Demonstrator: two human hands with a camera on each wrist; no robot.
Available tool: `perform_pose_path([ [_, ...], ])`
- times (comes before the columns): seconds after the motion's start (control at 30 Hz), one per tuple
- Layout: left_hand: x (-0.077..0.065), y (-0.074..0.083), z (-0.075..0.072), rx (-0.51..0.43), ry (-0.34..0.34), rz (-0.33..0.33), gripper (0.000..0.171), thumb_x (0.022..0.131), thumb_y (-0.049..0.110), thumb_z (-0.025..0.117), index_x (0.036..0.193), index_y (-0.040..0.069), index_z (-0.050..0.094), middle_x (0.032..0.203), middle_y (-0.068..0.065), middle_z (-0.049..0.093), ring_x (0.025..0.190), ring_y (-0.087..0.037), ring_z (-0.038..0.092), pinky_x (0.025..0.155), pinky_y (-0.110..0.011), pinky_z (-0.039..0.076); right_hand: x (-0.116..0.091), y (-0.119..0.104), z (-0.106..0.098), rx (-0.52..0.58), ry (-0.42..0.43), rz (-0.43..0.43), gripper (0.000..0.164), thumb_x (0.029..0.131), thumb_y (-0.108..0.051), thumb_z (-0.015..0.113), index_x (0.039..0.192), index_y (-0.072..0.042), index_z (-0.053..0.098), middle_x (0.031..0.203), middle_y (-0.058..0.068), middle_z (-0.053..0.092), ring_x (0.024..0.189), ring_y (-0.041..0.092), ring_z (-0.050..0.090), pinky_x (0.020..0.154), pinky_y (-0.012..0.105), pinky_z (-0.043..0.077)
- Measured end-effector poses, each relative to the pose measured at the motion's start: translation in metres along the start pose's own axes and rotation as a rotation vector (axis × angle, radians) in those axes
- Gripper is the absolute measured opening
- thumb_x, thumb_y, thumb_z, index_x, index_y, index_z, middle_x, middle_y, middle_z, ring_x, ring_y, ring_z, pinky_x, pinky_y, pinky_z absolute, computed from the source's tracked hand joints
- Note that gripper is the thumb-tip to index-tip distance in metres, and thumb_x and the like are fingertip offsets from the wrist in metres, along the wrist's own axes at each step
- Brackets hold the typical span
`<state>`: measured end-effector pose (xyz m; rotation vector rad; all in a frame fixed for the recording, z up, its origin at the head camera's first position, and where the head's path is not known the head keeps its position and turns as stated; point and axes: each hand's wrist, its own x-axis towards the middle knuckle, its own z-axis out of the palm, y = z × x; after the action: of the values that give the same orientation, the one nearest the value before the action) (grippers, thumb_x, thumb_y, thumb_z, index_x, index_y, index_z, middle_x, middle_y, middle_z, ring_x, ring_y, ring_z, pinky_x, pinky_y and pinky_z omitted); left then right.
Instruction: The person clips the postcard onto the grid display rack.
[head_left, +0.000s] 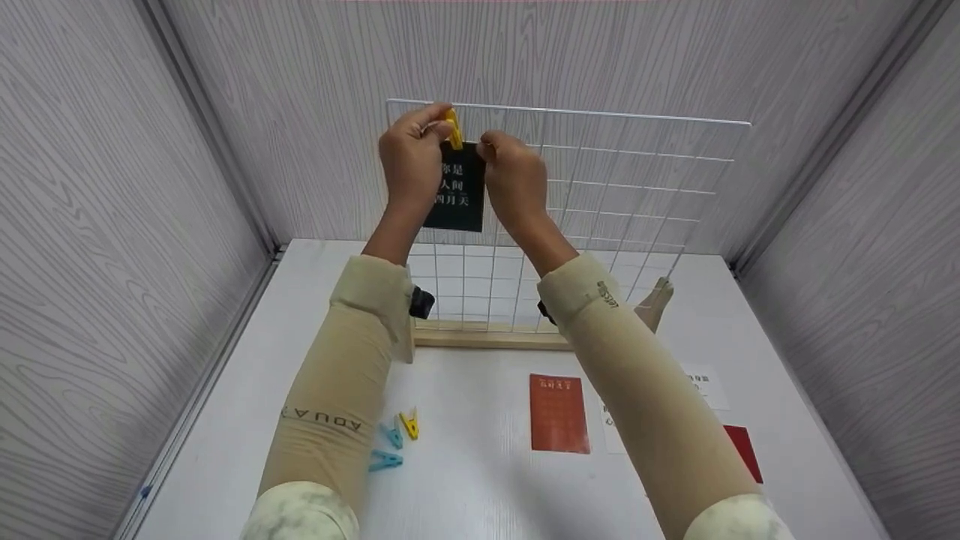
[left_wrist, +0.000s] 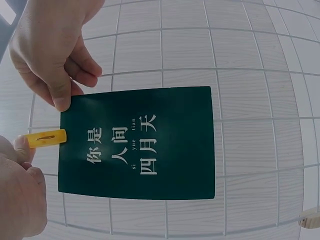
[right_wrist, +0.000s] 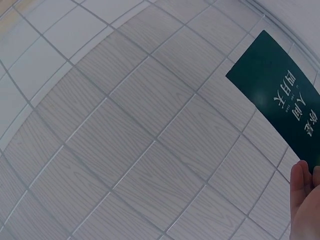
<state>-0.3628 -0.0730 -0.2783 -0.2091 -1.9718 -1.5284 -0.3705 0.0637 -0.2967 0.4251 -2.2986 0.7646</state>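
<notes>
Left hand (head_left: 411,161): thumb and fingers almost together, pinching one yellow clip (head_left: 454,129) whose tip sits over the top edge of one dark green card (left_wrist: 136,145). Right hand (head_left: 517,176): fingertips closed on that card's top right corner. Card lies between the two hands, in front of one wire grid (head_left: 637,115). Counter (head_left: 465,487), below left hand: three loose clips (head_left: 409,425) (1 yellow, 2 blue). Below right hand: one red card (head_left: 559,414), two white cards (head_left: 709,386), partly hidden by the forearm, one dark red card (head_left: 742,452).
</notes>
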Motion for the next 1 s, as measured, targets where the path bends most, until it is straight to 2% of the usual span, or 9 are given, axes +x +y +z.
perform_pose_path([
  [0.4,0.003,0.003,-0.001,0.015,-0.04,-0.023,0.029,0.099,0.018,0.064,0.126,0.013,0.072,0.126,-0.002,0.07,0.115,-0.009,0.065,0.094,-0.021,0.052,0.0,0.004,0.0,-0.061,0.051,-0.02,0.024,0.105,-0.023,0.053,0.11,-0.007,0.071,0.097,0.008,0.075,0.085,0.02,0.071,0.079,0.026,0.057],
  [0.77,0.004,0.004,-0.002,0.046,-0.073,-0.006,0.031,0.1,0.019,0.062,0.129,0.014,0.07,0.126,-0.002,0.068,0.117,-0.008,0.063,0.096,-0.021,0.051,-0.01,0.006,-0.001,-0.029,0.071,-0.041,0.025,0.106,-0.023,0.051,0.115,-0.007,0.068,0.101,0.009,0.072,0.09,0.02,0.069,0.085,0.026,0.056],
  [0.9,0.003,0.003,-0.002,0.029,-0.089,-0.018,0.033,0.101,0.02,0.06,0.132,0.014,0.067,0.13,-0.003,0.066,0.118,-0.009,0.061,0.096,-0.022,0.051,-0.015,0.008,0.0,-0.025,0.078,-0.05,0.027,0.106,-0.024,0.052,0.118,-0.006,0.068,0.104,0.009,0.072,0.094,0.019,0.069,0.087,0.026,0.056],
  [1.0,0.002,0.002,-0.004,0.028,-0.097,-0.015,0.035,0.102,0.021,0.059,0.135,0.014,0.065,0.132,-0.004,0.064,0.12,-0.009,0.06,0.096,-0.021,0.051,-0.021,0.01,0.0,-0.017,0.077,-0.064,0.027,0.105,-0.026,0.054,0.117,-0.006,0.068,0.103,0.009,0.073,0.092,0.019,0.069,0.084,0.027,0.056],
])
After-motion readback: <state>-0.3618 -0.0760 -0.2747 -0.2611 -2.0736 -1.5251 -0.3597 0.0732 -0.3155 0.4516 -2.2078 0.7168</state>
